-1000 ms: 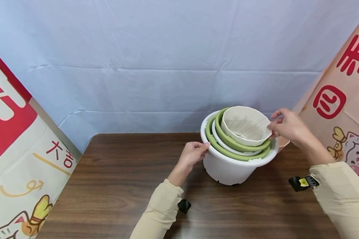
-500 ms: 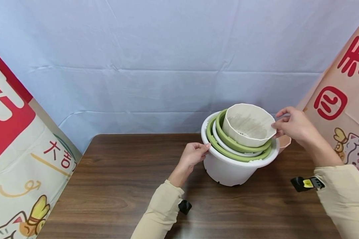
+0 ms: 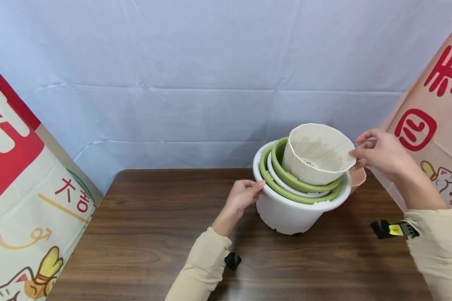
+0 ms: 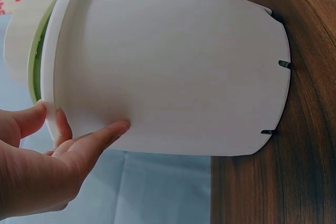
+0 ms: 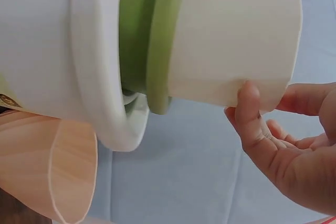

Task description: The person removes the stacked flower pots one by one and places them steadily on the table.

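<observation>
A person's two bare hands in cream sleeves [image 3: 201, 261] hold nested plastic flowerpots, right of centre in the frame, on a brown wood-grain table [image 3: 147, 225]. The left hand [image 3: 245, 194], near the picture's middle, pinches the rim of the large white flowerpot [image 3: 290, 217] between thumb and finger; the left wrist view shows another finger reaching along the outer wall. That pot stands upright and holds an outer green pot [image 3: 301, 200], a smaller white pot [image 3: 306, 194] and an inner green pot [image 3: 294, 179]. Topmost, a cream faceted flowerpot [image 3: 318, 150] tilts, its lower part inside the inner green pot and its rim well above it; drain holes show in its floor. The right hand [image 3: 382, 154], at the right, pinches this cream rim, thumb against finger, another finger held away from it. A peach pot [image 3: 358, 177] sits just beside, lower right of the nest. Pale blue cloth [image 3: 196, 83] fills the background, with printed banners [image 3: 416, 129] at both sides.
</observation>
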Motion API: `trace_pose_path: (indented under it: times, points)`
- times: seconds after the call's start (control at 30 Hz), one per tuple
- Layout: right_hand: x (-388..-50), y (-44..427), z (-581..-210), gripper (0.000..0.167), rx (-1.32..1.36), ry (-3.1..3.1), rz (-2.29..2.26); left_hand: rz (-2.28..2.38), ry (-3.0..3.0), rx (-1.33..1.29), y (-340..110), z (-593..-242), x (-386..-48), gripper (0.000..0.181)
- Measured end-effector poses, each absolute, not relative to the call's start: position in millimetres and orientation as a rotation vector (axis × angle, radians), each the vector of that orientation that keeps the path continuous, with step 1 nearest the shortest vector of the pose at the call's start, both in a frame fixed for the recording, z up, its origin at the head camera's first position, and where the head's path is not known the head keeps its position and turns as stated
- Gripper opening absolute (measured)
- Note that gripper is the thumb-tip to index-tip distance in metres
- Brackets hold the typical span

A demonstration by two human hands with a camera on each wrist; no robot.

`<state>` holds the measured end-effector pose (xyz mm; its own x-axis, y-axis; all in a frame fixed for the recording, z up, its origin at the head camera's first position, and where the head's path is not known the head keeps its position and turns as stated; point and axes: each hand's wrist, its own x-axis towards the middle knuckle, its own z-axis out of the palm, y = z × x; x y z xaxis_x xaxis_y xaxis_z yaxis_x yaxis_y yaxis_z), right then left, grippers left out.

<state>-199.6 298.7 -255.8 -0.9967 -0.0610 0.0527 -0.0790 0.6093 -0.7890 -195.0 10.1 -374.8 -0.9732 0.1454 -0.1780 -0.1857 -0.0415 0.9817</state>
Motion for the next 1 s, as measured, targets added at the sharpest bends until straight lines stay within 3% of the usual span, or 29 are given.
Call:
trace_pose_path:
  times: [1.0]
  points:
    - [-179, 321, -229, 0.018, 0.059, -2.531, 1.453, 2.115, 2.001, -0.042, 9, -376, -195, 0.025]
